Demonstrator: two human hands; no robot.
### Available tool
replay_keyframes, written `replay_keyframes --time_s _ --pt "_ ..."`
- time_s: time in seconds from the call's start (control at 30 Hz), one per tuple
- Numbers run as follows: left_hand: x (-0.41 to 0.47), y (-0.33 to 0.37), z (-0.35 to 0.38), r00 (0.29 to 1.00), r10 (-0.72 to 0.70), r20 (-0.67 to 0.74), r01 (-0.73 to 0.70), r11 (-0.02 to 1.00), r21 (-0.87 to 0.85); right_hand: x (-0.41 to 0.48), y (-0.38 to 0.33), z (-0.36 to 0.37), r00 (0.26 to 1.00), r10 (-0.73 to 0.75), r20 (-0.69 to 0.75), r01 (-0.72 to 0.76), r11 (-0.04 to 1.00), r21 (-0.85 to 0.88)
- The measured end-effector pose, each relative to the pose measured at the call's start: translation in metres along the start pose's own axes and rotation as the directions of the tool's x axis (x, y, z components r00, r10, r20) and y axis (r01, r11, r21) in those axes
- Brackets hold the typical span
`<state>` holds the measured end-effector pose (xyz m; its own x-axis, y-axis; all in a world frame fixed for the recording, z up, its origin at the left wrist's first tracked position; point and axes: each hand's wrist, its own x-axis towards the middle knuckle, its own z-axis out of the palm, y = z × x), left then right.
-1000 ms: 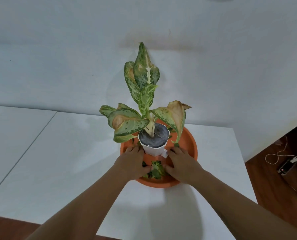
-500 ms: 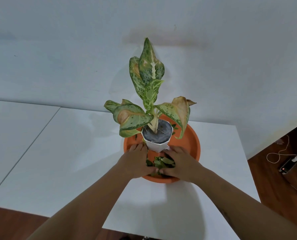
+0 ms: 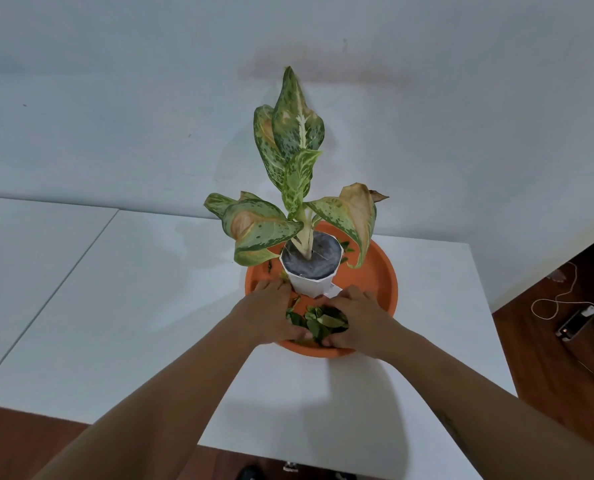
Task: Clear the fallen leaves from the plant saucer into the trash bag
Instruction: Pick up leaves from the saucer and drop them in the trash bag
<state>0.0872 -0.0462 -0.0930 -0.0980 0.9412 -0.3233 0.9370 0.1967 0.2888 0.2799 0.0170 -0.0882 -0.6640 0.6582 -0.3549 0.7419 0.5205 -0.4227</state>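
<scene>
An orange plant saucer (image 3: 378, 271) sits on the white table (image 3: 132, 306), with a white pot (image 3: 314, 285) and a speckled green plant (image 3: 295, 161) standing in it. A heap of small fallen green leaves (image 3: 318, 320) lies in the saucer's near part, in front of the pot. My left hand (image 3: 264, 310) cups the heap from the left. From the right, my right hand (image 3: 361, 317) presses against it, thumb near the saucer's rim. Both hands enclose the leaves between them. A few more leaves (image 3: 345, 249) lie behind the pot. No trash bag is in view.
The table ends close behind the saucer at a white wall (image 3: 115, 98). To the right, a wooden floor (image 3: 565, 341) holds a white cable (image 3: 558, 299) and a small device (image 3: 575, 323). A seam (image 3: 63, 275) splits the table at the left.
Both hands have swept toward each other and toward me, gathering the leaves into a larger heap between them. The view has shifted slightly closer.
</scene>
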Motion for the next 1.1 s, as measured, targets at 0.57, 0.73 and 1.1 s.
replay_keyframes --time_s 0.57,0.73,1.1 --pt "-0.008 0.017 0.01 0.994 0.029 -0.105 -0.044 0.989 -0.142 0.0 -0.009 0.006 0.968 -0.147 -0.202 0.182 0.969 0.168" --pt "-0.009 0.018 0.008 0.982 -0.062 -0.181 0.012 0.963 -0.268 0.008 -0.007 0.005 0.98 -0.017 -0.201 0.075 0.956 0.284" --pt "-0.02 0.018 -0.001 0.918 -0.368 -0.149 0.079 0.536 -0.841 -0.004 -0.014 -0.005 0.906 0.343 -0.249 -0.018 0.617 0.786"
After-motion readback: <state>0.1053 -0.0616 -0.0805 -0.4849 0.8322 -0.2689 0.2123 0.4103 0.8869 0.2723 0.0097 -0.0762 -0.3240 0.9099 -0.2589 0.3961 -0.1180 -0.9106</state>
